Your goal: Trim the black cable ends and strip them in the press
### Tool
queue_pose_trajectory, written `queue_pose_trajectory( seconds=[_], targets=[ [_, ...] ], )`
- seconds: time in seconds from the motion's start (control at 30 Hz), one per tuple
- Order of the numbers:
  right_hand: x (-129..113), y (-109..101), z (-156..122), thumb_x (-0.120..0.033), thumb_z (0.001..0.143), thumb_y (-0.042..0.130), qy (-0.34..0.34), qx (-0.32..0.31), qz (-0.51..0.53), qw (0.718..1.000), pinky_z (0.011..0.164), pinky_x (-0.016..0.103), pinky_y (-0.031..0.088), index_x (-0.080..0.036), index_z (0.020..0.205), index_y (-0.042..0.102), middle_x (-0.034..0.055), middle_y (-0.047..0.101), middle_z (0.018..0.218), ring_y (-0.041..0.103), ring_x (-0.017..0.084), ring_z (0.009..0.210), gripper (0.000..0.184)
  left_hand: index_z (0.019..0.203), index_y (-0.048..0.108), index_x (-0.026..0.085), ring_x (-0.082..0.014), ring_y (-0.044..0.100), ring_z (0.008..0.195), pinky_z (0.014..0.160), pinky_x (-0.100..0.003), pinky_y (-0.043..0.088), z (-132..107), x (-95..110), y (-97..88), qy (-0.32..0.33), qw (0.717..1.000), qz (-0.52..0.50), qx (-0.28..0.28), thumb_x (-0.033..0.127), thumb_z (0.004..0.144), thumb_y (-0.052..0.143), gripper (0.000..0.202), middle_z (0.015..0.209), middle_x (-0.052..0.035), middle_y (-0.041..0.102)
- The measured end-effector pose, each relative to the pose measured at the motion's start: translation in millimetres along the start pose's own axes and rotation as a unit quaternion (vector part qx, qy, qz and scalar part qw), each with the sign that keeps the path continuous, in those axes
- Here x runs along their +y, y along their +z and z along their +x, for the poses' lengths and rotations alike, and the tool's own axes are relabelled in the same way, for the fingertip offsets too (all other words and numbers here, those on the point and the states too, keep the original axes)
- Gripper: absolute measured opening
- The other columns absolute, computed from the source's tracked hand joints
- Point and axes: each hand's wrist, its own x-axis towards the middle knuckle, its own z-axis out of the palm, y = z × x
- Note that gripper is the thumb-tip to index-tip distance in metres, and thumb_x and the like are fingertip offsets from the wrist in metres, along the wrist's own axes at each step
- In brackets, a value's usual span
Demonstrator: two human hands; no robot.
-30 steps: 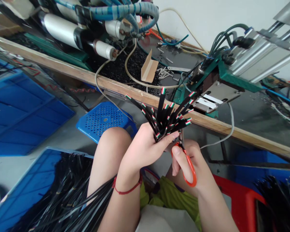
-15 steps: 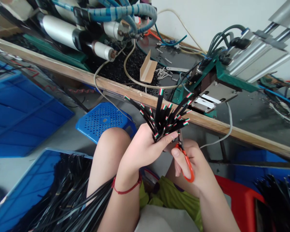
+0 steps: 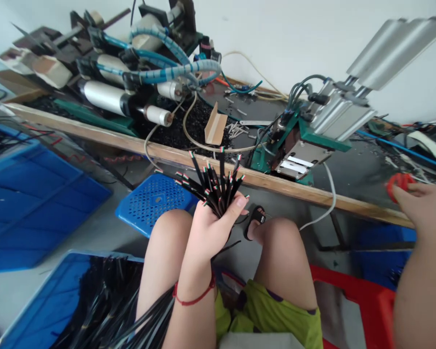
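Observation:
My left hand [image 3: 212, 228] is closed around a bundle of black cables [image 3: 218, 194] above my lap. Their ends fan out upward, showing short red, white and green wire tips. The cables' lengths trail down under my left forearm toward a blue bin at the lower left. At the far right, over the bench edge, my right hand [image 3: 419, 198] is closed on the scissors [image 3: 399, 186]; only their red-orange handles show, and the blades cannot be made out.
A wooden-edged bench [image 3: 265, 182] crosses ahead, carrying a pneumatic machine [image 3: 298, 150] and silver cylinders [image 3: 105, 97]. A folded cardboard piece [image 3: 216, 127] lies among black scraps. Nearby are a blue stool [image 3: 152, 198], a blue bin [image 3: 58, 295] of cables and a red stool [image 3: 374, 295].
My right hand has moved from beside the cable bundle far right to the bench, carrying the scissors. My left hand has shifted slightly left with the cables. The view has tilted up.

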Motion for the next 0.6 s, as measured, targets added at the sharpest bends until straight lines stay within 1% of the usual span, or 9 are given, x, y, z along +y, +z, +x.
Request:
queue_pose_trajectory(
  seconds=[0.07, 0.13, 0.2, 0.27, 0.3, 0.37, 0.43, 0.53, 0.6],
  targets=[
    [2, 5, 14, -0.028, 0.071, 0.105, 0.053, -0.036, -0.023, 0.998, 0.070, 0.052, 0.034, -0.027, 0.035, 0.055, 0.0152, 0.073, 0.058, 0.076, 0.037, 0.073, 0.062, 0.093, 0.086, 0.019, -0.0228, 0.083, 0.086, 0.074, -0.034, 0.076, 2, -3, 1.8, -0.011, 0.999, -0.036, 0.023, 0.038, 0.098, 0.089, 0.020, 0.095, -0.0071, 0.084],
    [-8, 7, 0, -0.011, 0.071, 0.100, 0.054, -0.009, 0.003, 0.998, 0.071, 0.052, 0.035, -0.026, 0.043, 0.065, 0.0157, 0.078, 0.068, 0.081, 0.038, 0.085, 0.047, 0.093, 0.088, 0.019, -0.0244, 0.085, 0.090, 0.074, -0.034, 0.077, 3, -6, 2.7, -0.018, 0.998, -0.055, 0.034, 0.039, 0.094, 0.093, 0.021, 0.095, -0.0078, 0.085],
    [-28, 8, -41, -0.002, 0.074, 0.093, -0.015, 0.057, 0.086, 0.995, 0.073, 0.052, 0.040, -0.024, 0.056, 0.076, 0.0170, 0.084, 0.080, 0.082, 0.035, 0.089, 0.033, 0.090, 0.088, 0.019, -0.0234, 0.084, 0.088, 0.076, -0.033, 0.077, 4, -8, 2.3, -0.023, 0.997, -0.058, 0.044, 0.040, 0.093, 0.095, 0.022, 0.091, -0.0068, 0.084],
    [-59, 10, -100, -0.003, 0.080, 0.087, -0.099, 0.063, 0.208, 0.971, 0.078, 0.048, 0.050, -0.024, 0.074, 0.087, 0.0150, 0.088, 0.091, 0.080, 0.027, 0.081, 0.022, 0.088, 0.088, 0.020, -0.0205, 0.083, 0.087, 0.082, -0.030, 0.074, 5, -10, 1.4, -0.018, 0.997, -0.044, 0.065, 0.039, 0.094, 0.095, 0.020, 0.088, -0.0054, 0.084],
    [-77, 11, -133, -0.009, 0.086, 0.084, -0.143, 0.029, 0.281, 0.949, 0.078, 0.046, 0.054, -0.024, 0.082, 0.090, 0.0133, 0.088, 0.091, 0.079, 0.025, 0.078, 0.017, 0.088, 0.089, 0.021, -0.0190, 0.082, 0.087, 0.084, -0.028, 0.072, 5, -10, 1.1, -0.012, 0.996, -0.034, 0.076, 0.037, 0.094, 0.095, 0.019, 0.089, -0.0050, 0.084],
    [-116, 14, -195, -0.026, 0.100, 0.078, -0.259, -0.104, 0.389, 0.878, 0.077, 0.041, 0.060, -0.025, 0.100, 0.092, 0.0110, 0.091, 0.107, 0.081, 0.025, 0.084, 0.015, 0.087, 0.089, 0.022, -0.0162, 0.080, 0.085, 0.086, -0.025, 0.067, 5, -9, 1.3, 0.003, 0.995, -0.022, 0.096, 0.037, 0.093, 0.096, 0.018, 0.088, -0.0040, 0.084],
    [-154, 19, -242, -0.027, 0.103, 0.076, -0.316, -0.210, 0.450, 0.808, 0.063, 0.032, 0.057, -0.027, 0.122, 0.090, 0.0078, 0.090, 0.112, 0.075, 0.018, 0.070, 0.023, 0.086, 0.089, 0.022, -0.0149, 0.076, 0.078, 0.080, -0.024, 0.064, 5, -4, 2.3, 0.005, 0.994, -0.025, 0.103, 0.040, 0.090, 0.099, 0.022, 0.084, -0.0034, 0.083],
    [-194, 28, -275, -0.022, 0.104, 0.073, -0.344, -0.235, 0.547, 0.726, 0.061, 0.028, 0.057, -0.022, 0.124, 0.086, 0.0083, 0.089, 0.112, 0.073, 0.015, 0.069, 0.024, 0.084, 0.087, 0.021, -0.0136, 0.066, 0.067, 0.065, -0.025, 0.057, 5, 4, 3.9, -0.011, 0.994, -0.035, 0.106, 0.048, 0.086, 0.101, 0.031, 0.078, -0.0025, 0.078],
    [-206, 32, -278, -0.021, 0.107, 0.070, -0.332, -0.214, 0.593, 0.702, 0.069, 0.029, 0.060, -0.022, 0.108, 0.087, 0.0079, 0.089, 0.102, 0.077, 0.018, 0.077, 0.017, 0.090, 0.087, 0.020, -0.0129, 0.059, 0.061, 0.061, -0.026, 0.053, 6, 8, 4.5, -0.014, 0.994, -0.036, 0.100, 0.053, 0.089, 0.099, 0.034, 0.069, 0.0005, 0.070]
  ],
)
